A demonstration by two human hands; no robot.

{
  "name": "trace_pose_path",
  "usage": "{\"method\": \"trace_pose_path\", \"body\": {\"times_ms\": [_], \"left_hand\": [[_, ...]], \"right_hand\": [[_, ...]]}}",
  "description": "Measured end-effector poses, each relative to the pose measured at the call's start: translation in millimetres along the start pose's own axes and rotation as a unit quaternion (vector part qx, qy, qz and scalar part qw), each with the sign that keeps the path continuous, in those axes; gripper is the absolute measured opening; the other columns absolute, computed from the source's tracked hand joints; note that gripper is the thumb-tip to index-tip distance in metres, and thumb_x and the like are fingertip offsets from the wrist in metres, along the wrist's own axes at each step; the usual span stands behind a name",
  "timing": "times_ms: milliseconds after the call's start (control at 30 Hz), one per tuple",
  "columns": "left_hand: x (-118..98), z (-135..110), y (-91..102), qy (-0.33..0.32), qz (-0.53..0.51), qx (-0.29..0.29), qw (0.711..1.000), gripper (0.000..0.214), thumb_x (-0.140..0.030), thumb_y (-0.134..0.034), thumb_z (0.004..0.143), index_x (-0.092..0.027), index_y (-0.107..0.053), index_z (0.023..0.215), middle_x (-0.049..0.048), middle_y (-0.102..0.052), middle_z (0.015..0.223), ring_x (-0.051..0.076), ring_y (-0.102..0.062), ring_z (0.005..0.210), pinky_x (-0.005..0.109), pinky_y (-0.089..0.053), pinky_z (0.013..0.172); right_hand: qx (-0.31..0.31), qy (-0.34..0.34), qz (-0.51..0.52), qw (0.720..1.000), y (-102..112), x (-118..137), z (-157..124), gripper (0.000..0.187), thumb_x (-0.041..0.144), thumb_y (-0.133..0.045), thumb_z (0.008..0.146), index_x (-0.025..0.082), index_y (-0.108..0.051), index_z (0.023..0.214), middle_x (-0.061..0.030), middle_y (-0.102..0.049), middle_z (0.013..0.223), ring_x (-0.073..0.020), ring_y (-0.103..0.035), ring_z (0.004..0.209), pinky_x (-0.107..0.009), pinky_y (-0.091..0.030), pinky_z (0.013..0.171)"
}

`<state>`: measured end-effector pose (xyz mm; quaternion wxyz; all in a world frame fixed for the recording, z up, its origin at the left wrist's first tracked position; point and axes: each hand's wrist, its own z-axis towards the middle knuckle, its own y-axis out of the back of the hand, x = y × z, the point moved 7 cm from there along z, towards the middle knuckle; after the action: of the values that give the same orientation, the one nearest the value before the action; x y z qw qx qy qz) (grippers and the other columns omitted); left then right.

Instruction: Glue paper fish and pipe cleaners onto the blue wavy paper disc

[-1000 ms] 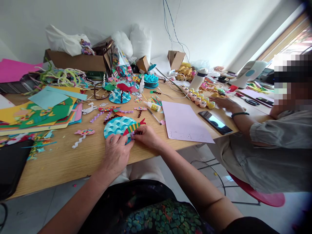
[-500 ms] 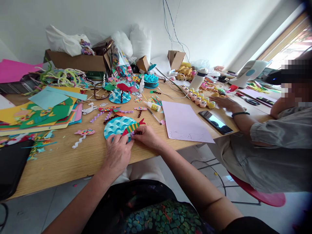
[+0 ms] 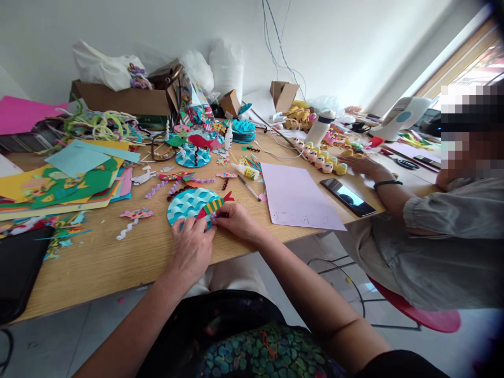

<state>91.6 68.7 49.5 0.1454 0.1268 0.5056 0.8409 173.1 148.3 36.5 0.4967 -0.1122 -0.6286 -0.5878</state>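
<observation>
A round blue disc with a wave pattern lies on the wooden table near its front edge. A striped paper fish in red, green and yellow stands over the disc's right side. My left hand rests on the disc's near edge, fingertips pressed down on it. My right hand pinches the base of the fish where it meets the disc. Both sets of fingers meet at that spot, and what lies under them is hidden.
A pink sheet and a phone lie to the right. Glue bottle, pencil, paper cut-outs and coloured paper stacks crowd the left and back. A seated person's hand rests on the table's right side. A black case sits far left.
Hardly anything has moved. My left hand's fingers have crept slightly closer to the fish's base; the right hand keeps its pinch.
</observation>
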Motion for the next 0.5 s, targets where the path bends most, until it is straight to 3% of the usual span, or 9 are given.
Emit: {"method": "trace_pose_path", "body": {"times_ms": [500], "left_hand": [[0.6,-4.9,2.6,0.006,0.021,-0.012,1.0,0.025,-0.017,-0.048,0.08,-0.024,-0.068,0.094,0.0064,-0.061,0.082,0.025,-0.049,0.082,0.044,-0.033,0.078]], "right_hand": [[-0.008,0.005,-0.01,1.0,2.7,3.5,-1.5,0.001,0.013,-0.066,0.071,0.014,-0.067,0.071,0.002,-0.062,0.067,-0.0079,-0.051,0.062,-0.018,-0.034,0.057]]}}
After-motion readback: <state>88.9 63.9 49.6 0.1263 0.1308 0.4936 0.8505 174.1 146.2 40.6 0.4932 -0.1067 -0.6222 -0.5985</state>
